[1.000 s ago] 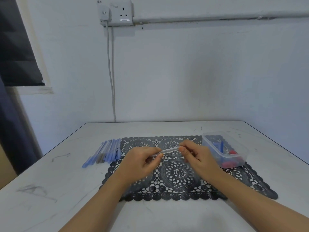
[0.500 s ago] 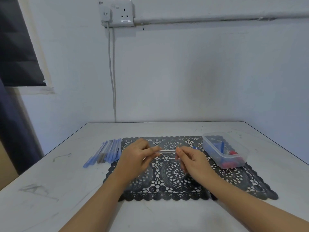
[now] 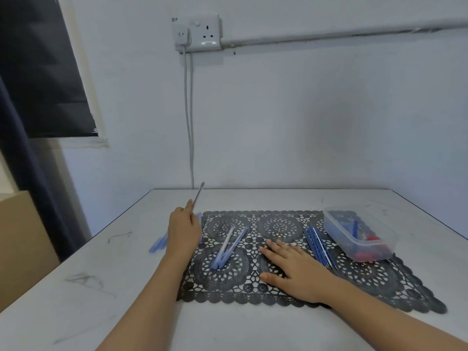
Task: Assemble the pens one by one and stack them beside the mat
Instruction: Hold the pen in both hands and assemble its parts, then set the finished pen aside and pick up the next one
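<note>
Black lace mat flat on a white table. Above its far left corner, left hand raised off the table, thumb and fingertips pinched on the lower end of a clear pen tube, tube tilted up and away toward the wall. Right hand palm down on the middle of the mat, fingers straight and a little spread, nothing in its grasp. Between the two hands, two pale blue pens on the mat, near ends touching, far ends apart. Just right of the right hand, a bunch of thin blue refills side by side on the mat. Beyond those, on the mat's far right corner, a clear plastic tub with blue and red bits inside. Beside the mat's left edge, on the table, a row of blue pens, partly hidden behind the left hand. On the wall, a white socket with a grey cable hanging down.
</note>
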A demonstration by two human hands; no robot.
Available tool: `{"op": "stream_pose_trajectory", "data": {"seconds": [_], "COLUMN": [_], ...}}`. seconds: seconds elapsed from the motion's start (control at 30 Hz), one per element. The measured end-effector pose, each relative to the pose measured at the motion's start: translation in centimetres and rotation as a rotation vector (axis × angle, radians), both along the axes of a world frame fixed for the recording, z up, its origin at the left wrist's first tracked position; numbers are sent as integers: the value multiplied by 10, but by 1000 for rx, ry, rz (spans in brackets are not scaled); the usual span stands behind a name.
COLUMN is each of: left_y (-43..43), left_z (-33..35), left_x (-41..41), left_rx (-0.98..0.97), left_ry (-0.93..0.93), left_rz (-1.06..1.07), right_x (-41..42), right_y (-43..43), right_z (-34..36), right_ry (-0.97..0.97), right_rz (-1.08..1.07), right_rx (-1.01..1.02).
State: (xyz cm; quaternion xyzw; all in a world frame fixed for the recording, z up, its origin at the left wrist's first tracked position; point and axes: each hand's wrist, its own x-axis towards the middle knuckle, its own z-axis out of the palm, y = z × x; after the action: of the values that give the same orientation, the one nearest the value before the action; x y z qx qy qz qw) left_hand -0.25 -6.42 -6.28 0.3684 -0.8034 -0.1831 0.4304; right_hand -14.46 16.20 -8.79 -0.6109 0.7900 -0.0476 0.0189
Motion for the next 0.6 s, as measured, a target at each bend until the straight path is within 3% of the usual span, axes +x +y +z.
{"op": "stream_pose_trajectory", "data": {"seconds": [0.27, 0.6], "left_y": [-34, -41], "left_z": [-12, -20], "left_x": [40, 58], "left_rx": [220, 485], "left_ry": [83, 149], "left_rz": [243, 334], "right_x": [0, 0], "right_y": [-2, -2], "right_z": [0, 0], "right_ry": [22, -3], "right_rz": [3, 8], "right_rx": [14, 9]}}
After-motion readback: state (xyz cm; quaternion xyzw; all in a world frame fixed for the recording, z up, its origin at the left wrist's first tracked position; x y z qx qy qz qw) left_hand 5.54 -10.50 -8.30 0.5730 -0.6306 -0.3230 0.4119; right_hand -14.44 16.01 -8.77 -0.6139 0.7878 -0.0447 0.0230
